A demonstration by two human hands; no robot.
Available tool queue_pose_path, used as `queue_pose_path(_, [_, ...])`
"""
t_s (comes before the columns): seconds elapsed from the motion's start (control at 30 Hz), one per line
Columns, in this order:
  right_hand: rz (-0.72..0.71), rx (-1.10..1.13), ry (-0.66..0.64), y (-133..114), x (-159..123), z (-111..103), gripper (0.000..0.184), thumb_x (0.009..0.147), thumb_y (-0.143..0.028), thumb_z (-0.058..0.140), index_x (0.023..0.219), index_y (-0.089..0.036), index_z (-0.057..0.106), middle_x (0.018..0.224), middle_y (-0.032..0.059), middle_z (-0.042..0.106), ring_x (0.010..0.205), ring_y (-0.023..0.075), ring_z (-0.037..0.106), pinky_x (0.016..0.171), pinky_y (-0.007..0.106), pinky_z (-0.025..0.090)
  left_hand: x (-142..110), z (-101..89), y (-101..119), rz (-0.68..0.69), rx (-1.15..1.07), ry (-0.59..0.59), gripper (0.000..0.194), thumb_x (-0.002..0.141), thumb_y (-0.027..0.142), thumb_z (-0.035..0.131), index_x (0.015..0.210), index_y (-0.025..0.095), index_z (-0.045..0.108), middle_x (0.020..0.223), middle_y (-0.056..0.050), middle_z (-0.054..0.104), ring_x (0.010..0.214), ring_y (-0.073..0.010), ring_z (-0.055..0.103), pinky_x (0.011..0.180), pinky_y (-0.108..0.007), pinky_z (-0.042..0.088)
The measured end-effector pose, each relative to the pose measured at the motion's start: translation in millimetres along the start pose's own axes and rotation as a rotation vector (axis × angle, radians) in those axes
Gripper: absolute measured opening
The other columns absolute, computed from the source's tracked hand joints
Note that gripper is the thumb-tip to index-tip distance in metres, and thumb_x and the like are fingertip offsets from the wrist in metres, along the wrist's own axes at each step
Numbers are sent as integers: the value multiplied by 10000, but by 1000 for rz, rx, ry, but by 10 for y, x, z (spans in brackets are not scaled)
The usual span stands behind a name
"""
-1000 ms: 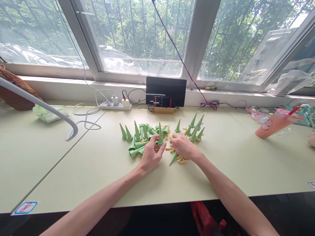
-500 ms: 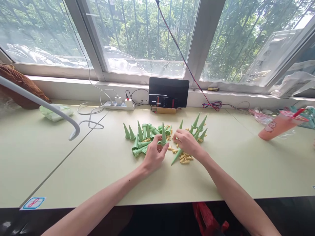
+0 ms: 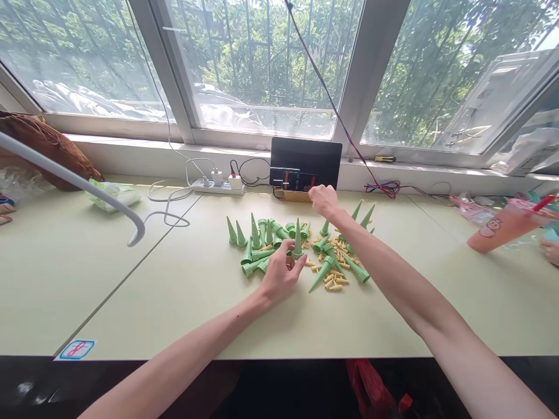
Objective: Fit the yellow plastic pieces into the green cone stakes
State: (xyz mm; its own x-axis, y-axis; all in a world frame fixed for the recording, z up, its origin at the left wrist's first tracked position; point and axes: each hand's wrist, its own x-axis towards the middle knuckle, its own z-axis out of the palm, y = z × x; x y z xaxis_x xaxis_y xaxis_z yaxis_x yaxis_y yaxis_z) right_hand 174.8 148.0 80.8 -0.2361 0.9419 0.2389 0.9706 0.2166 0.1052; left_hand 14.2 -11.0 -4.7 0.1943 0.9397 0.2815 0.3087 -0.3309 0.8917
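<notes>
My left hand (image 3: 282, 273) is closed around the base of an upright green plastic cone spike (image 3: 297, 240), held just above the table beside the pile. My right hand (image 3: 325, 201) is reached out at the back, its fingers curled in, over the right end of a phone (image 3: 301, 181) that leans against a black tablet (image 3: 305, 154). Nothing shows in its fingers, and whether a fingertip touches the phone I cannot tell. More green cone spikes (image 3: 255, 234) stand and lie on the left. Others (image 3: 323, 273) lie on the right among small yellow pegs (image 3: 335, 285).
A white power strip (image 3: 218, 187) with cables stands by the window sill. A white curved rod (image 3: 109, 201) crosses the left side. An orange drink cup (image 3: 493, 230) leans at right, near another person's hand (image 3: 551, 251). A green-white packet (image 3: 114, 196) lies back left.
My right hand has left the right-hand spikes and moved up and back to the phone. My left hand still holds its spike. The view has shifted slightly.
</notes>
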Motion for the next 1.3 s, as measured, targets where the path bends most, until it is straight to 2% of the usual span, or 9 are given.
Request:
queue_pose_path(0.13, [-25, 11, 25, 5, -99, -13, 423, 819, 77, 441, 1107, -162, 637, 913, 104, 704, 882, 231, 624, 821, 341, 318, -12, 12, 8, 6, 1, 0, 331, 910, 441, 557, 1106, 186, 480, 1060, -83, 614, 460, -50, 499, 455, -222, 447])
queue_pose_path(0.33, [-58, 138, 166, -31, -543, -125, 240, 903, -58, 464, 1052, -133, 637, 953, 122, 673, 829, 216, 593, 753, 311, 336, -2, 19, -2, 14, 22, 13, 328, 912, 437, 555, 1107, 186, 475, 1038, -73, 618, 457, -50, 499, 472, -226, 453])
queue_pose_path(0.43, [-102, 271, 116, -92, -866, -75, 148, 939, -151, 491, 972, -154, 635, 922, 92, 655, 738, 178, 564, 641, 276, 330, 6, 12, -3, 9, 21, 41, 333, 910, 435, 559, 1111, 185, 470, 1040, -79, 623, 444, -44, 484, 475, -225, 454])
queue_pose_path(0.63, [-385, 447, -29, -175, -1359, 190, 179, 923, -202, 574, 751, -171, 610, 746, 15, 606, 653, 125, 506, 598, 242, 322, 10, -12, 18, 6, 22, 80, 338, 903, 448, 567, 1104, 194, 470, 1058, -89, 605, 468, -59, 519, 463, -222, 450])
queue_pose_path(0.77, [-425, 427, -56, -209, -1441, 260, 69, 891, -204, 610, 862, -175, 666, 838, 33, 633, 693, 131, 528, 606, 244, 326, 12, -22, 25, 1, 10, 63, 337, 901, 454, 570, 1091, 198, 463, 1030, -78, 610, 459, -58, 524, 461, -218, 456])
queue_pose_path(0.9, [-468, 378, -88, -259, -1456, 279, 139, 860, -150, 596, 950, -198, 692, 805, 18, 616, 672, 132, 516, 591, 246, 316, 17, -25, 19, 5, 7, 57, 334, 895, 453, 579, 1077, 198, 463, 1025, -77, 613, 466, -61, 539, 459, -216, 462])
queue_pose_path(1.07, [-508, 405, -78, -294, -1465, 335, 145, 853, -106, 556, 884, -179, 678, 824, 26, 622, 689, 131, 520, 594, 242, 323, 20, -30, 16, -11, 4, 46, 328, 895, 441, 579, 1080, 195, 465, 1048, -82, 608, 461, -56, 538, 449, -216, 463])
queue_pose_path(1.2, [-464, 433, -67, -301, -1464, 350, 175, 853, -51, 527, 847, -168, 657, 801, 29, 619, 694, 132, 536, 612, 236, 351, 26, -40, 22, -10, -11, 56, 341, 891, 448, 585, 1088, 196, 467, 1043, -77, 603, 470, -56, 544, 451, -215, 468])
queue_pose_path(1.3, [-415, 497, 9, -292, -1456, 357, 142, 906, -116, 528, 825, -169, 631, 765, 27, 617, 689, 138, 550, 635, 243, 377, 34, -49, 28, -25, -59, 44, 343, 890, 457, 587, 1087, 201, 472, 1036, -70, 603, 462, -55, 537, 413, -200, 442])
